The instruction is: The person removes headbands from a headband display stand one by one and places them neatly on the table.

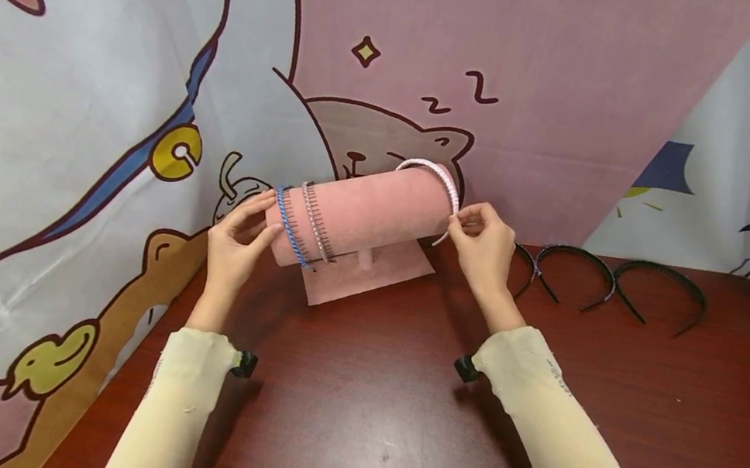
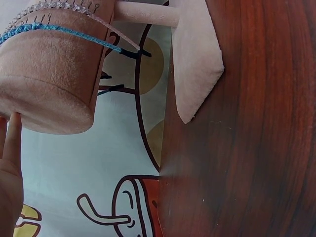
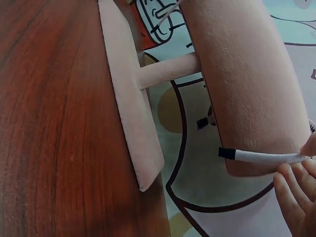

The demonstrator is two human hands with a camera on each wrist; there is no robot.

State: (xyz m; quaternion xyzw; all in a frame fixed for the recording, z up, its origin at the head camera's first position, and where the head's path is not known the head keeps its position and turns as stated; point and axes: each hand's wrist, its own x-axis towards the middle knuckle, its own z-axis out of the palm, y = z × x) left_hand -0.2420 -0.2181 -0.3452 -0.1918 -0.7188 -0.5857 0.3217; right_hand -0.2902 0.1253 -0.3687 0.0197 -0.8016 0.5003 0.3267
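A pink, plush-covered headband stand (image 1: 378, 211) has a thick horizontal roll on a short post and flat base. Around its left end sit a blue headband (image 1: 290, 225) and a pale pink beaded headband (image 1: 317, 222), both with comb teeth. A white headband (image 1: 435, 168) arches over the roll's right end. My right hand (image 1: 483, 247) pinches its near arm between thumb and fingers; the black tip of that arm shows below in the right wrist view. My left hand (image 1: 237, 240) touches the roll's left end with thumb and fingertips, beside the blue headband.
Several dark toothed headbands (image 1: 661, 273) lie in a row at the back right of the brown table (image 1: 352, 419). A cartoon-printed cloth (image 1: 540, 90) hangs directly behind the stand and down the left side.
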